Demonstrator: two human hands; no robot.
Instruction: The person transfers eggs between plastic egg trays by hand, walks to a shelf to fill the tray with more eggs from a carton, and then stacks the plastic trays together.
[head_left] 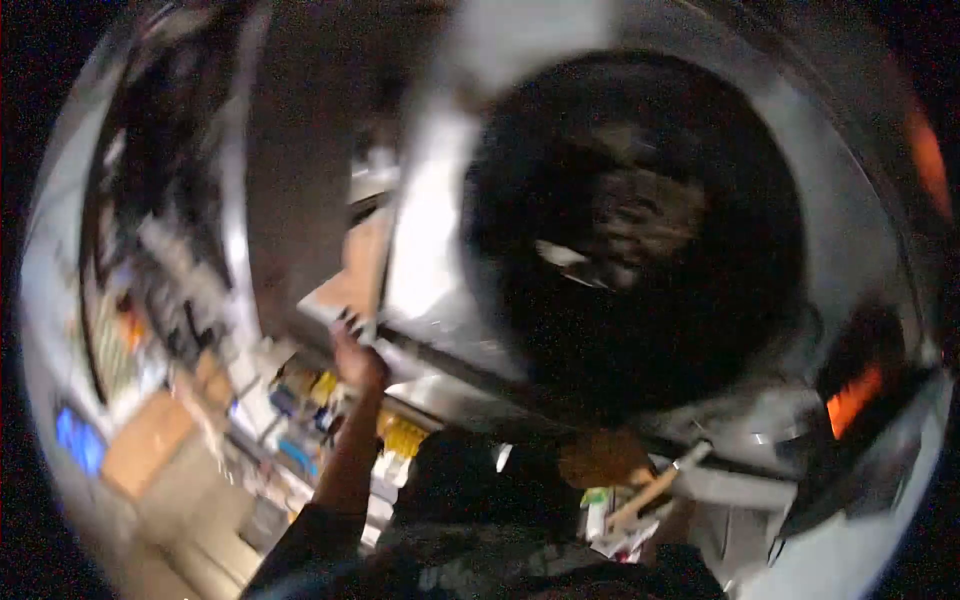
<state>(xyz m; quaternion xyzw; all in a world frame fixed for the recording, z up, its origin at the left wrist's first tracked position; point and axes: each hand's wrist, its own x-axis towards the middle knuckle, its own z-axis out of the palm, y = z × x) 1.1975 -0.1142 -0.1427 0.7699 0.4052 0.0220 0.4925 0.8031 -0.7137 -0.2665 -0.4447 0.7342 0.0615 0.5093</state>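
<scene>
Wok (640,325): upper centre
Left hand (360,360), right hand (620,463): blurred, can't tell grip
Spill risk: bump could tip it

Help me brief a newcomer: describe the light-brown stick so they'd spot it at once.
Find the huge dark round vessel, upper right of centre. Below it, right of the picture's middle, a light-brown stick slants upward to the right. Its slim, straight shape sets it apart from the blurred clutter by its lower end.

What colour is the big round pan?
The big round pan looks black; it shows best in the head view, though blurred.
</scene>
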